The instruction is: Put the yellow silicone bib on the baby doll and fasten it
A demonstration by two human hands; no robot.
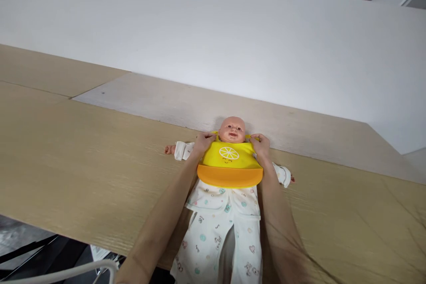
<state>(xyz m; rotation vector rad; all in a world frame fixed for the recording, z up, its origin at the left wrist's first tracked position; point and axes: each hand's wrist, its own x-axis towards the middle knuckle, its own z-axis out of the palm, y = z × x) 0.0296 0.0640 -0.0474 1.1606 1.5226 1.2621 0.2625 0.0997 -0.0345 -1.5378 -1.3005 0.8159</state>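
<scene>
A baby doll (232, 127) lies on its back on the wooden table, dressed in a white printed top and trousers (216, 235). Over its chest is a yellow bib (213, 154) with a white citrus slice, a smiling face and an orange catch pocket (229, 176). My left hand (203, 142) pinches the bib's neck strap at the left of the doll's head. On the other side, my right hand (261, 145) pinches the strap near the doll's right-hand side in view. Both strap ends are partly hidden by my fingers and the doll's neck.
The wooden table (100, 155) runs across the view, with a pale panel (159, 93) behind the doll. A white partition (213, 44) rises at the back. At the lower left, a white curved bar (76, 270) and dark items stand below the table's edge.
</scene>
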